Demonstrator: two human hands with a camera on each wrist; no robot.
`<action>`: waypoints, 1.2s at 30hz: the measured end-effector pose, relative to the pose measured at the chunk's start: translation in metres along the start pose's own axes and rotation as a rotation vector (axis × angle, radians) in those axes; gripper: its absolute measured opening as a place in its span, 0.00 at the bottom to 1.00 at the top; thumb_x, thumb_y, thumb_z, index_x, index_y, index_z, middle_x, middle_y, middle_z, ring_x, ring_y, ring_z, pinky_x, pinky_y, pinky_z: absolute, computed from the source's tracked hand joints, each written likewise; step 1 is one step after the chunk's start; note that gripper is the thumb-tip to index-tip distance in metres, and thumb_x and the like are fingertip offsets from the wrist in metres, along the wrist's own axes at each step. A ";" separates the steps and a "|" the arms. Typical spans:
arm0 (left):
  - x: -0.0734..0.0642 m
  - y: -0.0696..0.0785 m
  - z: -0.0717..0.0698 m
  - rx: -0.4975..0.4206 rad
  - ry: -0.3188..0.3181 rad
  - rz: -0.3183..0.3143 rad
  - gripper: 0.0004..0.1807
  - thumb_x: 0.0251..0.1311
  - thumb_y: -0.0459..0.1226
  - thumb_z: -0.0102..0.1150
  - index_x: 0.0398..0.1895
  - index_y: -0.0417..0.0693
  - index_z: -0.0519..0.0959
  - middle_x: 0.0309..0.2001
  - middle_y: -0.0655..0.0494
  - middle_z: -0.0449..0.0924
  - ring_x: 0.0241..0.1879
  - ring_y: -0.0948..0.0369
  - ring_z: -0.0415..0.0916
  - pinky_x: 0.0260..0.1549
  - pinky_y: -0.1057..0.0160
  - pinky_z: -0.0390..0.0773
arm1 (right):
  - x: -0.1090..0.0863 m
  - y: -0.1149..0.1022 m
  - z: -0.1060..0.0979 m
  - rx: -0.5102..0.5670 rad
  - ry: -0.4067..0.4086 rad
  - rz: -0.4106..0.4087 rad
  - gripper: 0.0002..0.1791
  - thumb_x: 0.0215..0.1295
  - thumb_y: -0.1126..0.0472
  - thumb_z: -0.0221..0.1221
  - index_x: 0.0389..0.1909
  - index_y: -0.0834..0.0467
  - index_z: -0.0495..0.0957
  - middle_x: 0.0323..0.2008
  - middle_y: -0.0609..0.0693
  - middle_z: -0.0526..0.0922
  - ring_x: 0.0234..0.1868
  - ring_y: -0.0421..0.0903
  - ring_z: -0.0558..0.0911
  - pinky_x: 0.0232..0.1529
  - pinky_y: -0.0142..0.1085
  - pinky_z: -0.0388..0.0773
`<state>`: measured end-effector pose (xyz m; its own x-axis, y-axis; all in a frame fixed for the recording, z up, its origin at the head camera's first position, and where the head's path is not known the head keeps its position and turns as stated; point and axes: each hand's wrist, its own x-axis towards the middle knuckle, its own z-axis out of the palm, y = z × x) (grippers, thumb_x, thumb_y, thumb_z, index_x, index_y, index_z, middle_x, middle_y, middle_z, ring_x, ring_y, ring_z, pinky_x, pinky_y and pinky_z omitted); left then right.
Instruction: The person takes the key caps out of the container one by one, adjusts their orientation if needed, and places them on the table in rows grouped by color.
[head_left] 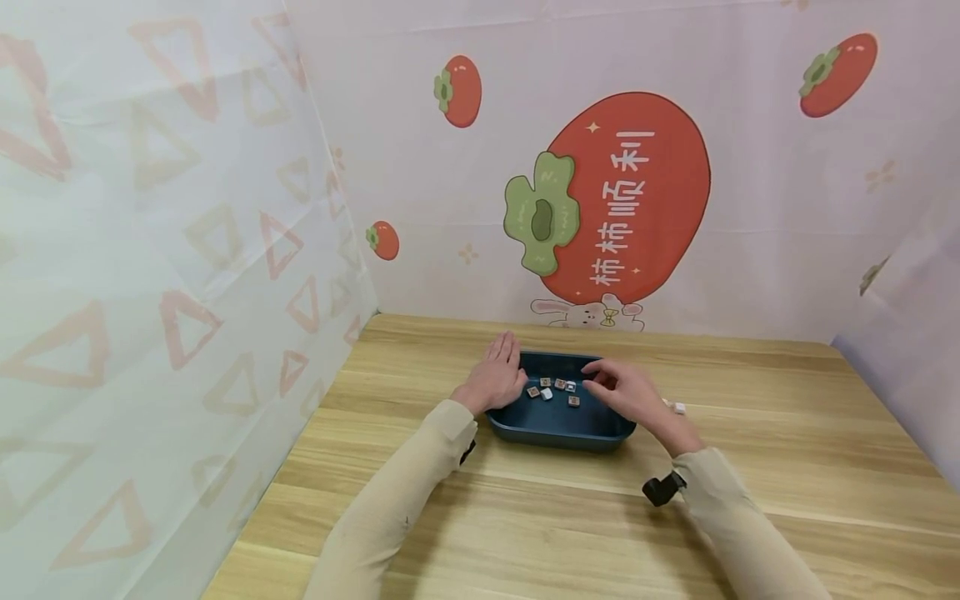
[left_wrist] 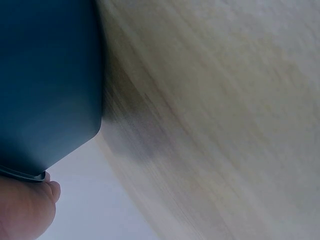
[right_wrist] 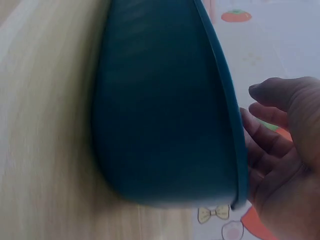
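Observation:
A dark blue rectangular tray (head_left: 558,437) stands on the table, its outer wall (left_wrist: 47,80) filling much of the left wrist view. Several small square tiles (head_left: 573,401) lie in it, some with brown patterned faces and others white. Over the tray's left end rests my left hand (head_left: 495,379), fingers straight and together. My right hand (head_left: 626,390) hovers above the right end with fingers loosely bent. In the right wrist view, its thumb (right_wrist: 280,92) and fingers are apart, with nothing visible between them, beside the tray rim (right_wrist: 227,95).
Small white pieces (head_left: 679,408) lie on the wooden table (head_left: 555,525) right of the tray, partly hidden by my right wrist. A printed cloth (head_left: 772,217) hangs behind the table, and another (head_left: 187,275) stands along the left side.

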<state>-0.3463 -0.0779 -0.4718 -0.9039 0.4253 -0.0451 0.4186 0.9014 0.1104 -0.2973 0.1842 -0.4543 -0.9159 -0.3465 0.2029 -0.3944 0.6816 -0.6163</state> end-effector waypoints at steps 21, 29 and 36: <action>0.002 -0.001 0.001 0.005 0.012 -0.006 0.36 0.75 0.47 0.29 0.79 0.39 0.40 0.80 0.46 0.30 0.80 0.52 0.29 0.78 0.55 0.38 | 0.024 -0.008 0.038 0.044 -0.195 0.054 0.18 0.67 0.59 0.59 0.55 0.62 0.77 0.29 0.51 0.81 0.24 0.42 0.77 0.27 0.34 0.77; 0.002 -0.001 0.002 0.010 0.011 -0.003 0.36 0.75 0.47 0.29 0.79 0.39 0.41 0.80 0.46 0.29 0.80 0.52 0.28 0.78 0.55 0.38 | 0.030 -0.008 0.049 0.012 -0.241 0.087 0.19 0.67 0.58 0.59 0.56 0.61 0.76 0.27 0.49 0.79 0.22 0.41 0.76 0.24 0.34 0.75; 0.001 0.000 0.000 0.020 0.013 0.002 0.35 0.75 0.47 0.29 0.78 0.38 0.41 0.80 0.45 0.31 0.80 0.52 0.29 0.78 0.55 0.39 | 0.035 -0.009 0.051 0.002 -0.266 0.103 0.19 0.68 0.58 0.58 0.57 0.60 0.76 0.26 0.50 0.79 0.19 0.41 0.77 0.22 0.34 0.76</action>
<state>-0.3471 -0.0772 -0.4718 -0.9043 0.4257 -0.0320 0.4216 0.9023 0.0906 -0.3215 0.1329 -0.4804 -0.8991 -0.4325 -0.0678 -0.2997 0.7209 -0.6248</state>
